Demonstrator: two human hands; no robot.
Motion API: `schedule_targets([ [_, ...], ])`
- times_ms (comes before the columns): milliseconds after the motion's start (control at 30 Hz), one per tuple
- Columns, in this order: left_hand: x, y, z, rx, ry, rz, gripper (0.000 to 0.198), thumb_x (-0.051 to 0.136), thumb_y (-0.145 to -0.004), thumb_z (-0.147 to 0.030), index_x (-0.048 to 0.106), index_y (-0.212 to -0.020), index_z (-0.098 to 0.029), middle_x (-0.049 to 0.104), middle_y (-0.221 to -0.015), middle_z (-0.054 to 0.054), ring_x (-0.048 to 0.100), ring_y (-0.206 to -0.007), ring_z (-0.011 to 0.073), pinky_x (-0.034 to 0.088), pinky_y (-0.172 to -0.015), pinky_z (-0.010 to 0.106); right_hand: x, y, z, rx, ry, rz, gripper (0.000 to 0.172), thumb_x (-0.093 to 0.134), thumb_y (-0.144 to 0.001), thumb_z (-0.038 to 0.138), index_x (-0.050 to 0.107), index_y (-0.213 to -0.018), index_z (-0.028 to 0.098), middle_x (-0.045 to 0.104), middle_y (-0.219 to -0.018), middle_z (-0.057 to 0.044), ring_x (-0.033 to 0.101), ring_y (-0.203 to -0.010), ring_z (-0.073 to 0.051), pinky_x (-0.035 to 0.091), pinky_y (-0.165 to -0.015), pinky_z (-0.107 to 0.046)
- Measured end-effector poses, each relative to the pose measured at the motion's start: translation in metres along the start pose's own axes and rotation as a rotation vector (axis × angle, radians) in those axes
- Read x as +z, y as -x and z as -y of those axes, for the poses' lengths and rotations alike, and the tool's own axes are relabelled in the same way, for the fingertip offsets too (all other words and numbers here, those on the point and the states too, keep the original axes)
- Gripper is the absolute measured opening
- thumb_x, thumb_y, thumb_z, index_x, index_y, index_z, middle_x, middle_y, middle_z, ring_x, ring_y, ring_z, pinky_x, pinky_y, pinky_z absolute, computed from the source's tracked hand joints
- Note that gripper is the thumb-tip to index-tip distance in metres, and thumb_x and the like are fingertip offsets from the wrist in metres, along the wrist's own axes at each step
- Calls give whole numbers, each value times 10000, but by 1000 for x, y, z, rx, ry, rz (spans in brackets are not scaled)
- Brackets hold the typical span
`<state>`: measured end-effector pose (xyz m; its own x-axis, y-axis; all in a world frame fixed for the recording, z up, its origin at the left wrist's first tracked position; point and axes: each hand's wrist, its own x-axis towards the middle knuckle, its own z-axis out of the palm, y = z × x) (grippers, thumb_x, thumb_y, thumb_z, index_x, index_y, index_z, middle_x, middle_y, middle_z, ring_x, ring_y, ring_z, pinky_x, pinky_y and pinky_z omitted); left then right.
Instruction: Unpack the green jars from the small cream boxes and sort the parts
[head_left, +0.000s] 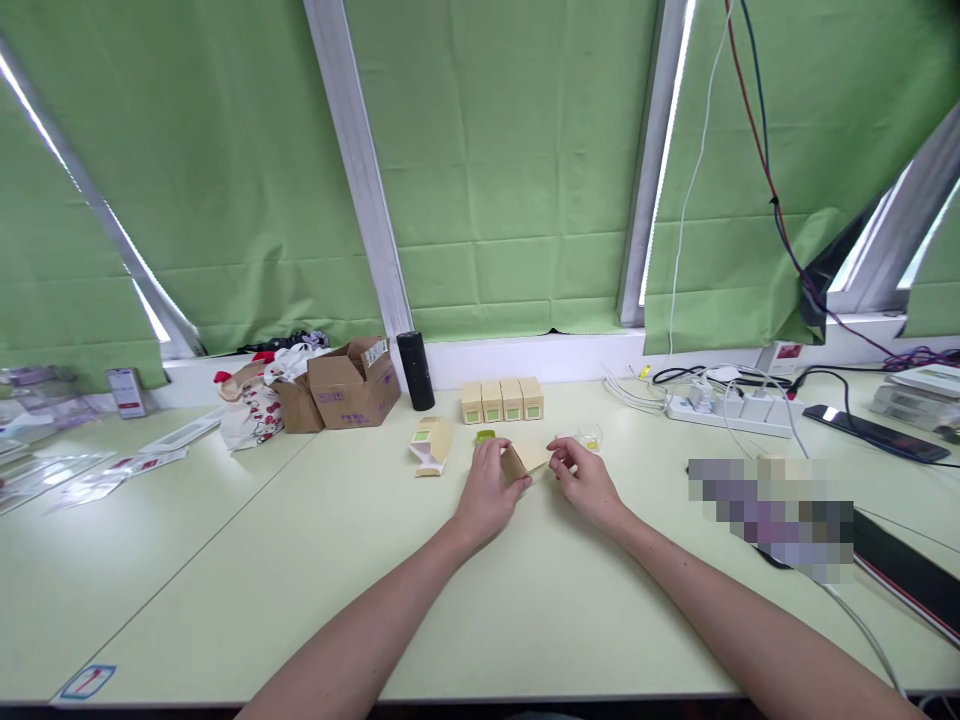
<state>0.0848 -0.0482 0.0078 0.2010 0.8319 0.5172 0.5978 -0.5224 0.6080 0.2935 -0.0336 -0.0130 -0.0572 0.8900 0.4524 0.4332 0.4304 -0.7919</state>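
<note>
The left hand's (487,495) fingers pinch a carton (515,463) toward the counter's (525,610) back edge; right hand (589,487) fingers meet its flap (534,456), grip unclear.

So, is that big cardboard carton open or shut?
Open: the cardboard carton has a labelled flap raised at its top. How full, I cannot tell.

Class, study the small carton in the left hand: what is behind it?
Farther back, four little boxes stand in a row; a green item shows beyond the left hand. The tabletop directly behind the small carton is covered.
</note>
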Motion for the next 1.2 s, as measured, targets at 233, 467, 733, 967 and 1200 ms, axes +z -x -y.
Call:
schedule_targets([
  [233,-9,0,-3,311,-199,-143,526,730,-870,-171,459,-1316,-232,584,-1301,127,565,-1251,308,511,-1044,502,-2,9,21,-97,-12,-60,83,527,-959,330,557,-976,254,676,-919,-43,657,-817,-220,525,-649,-331],
  [467,-14,-1,-10,488,-313,-288,458,707,-886,-161,486,-1281,-230,591,-1220,134,595,-1139,301,558,-933,482,-2,19,36,-301,27,-113,116,528,-988,316,519,-1089,260,651,-1126,-85,656,-997,-244,612,-760,-383],
  [733,-15,3,-11,663,-454,-380,486,619,-893,-53,490,-1312,-263,615,-1169,121,596,-1110,272,550,-937,477,-4,25,48,-482,103,-134,175,528,-987,242,460,-1145,272,590,-1334,-139,620,-1180,-287,622,-855,-474],
  [967,-12,8,-7,712,-525,-399,484,612,-915,-71,499,-1319,-311,652,-1117,98,616,-1056,249,543,-935,473,-4,26,47,-544,133,-116,258,522,-958,174,424,-1177,270,588,-1356,-163,611,-1271,-313,589,-939,-509],
  [1200,-10,7,-5,702,-538,-387,405,616,-923,-85,537,-1256,-302,671,-1109,91,625,-1061,253,526,-933,470,-3,27,48,-588,183,-90,355,497,-951,119,377,-1254,260,524,-1423,-194,546,-1372,-320,566,-1003,-537],
])
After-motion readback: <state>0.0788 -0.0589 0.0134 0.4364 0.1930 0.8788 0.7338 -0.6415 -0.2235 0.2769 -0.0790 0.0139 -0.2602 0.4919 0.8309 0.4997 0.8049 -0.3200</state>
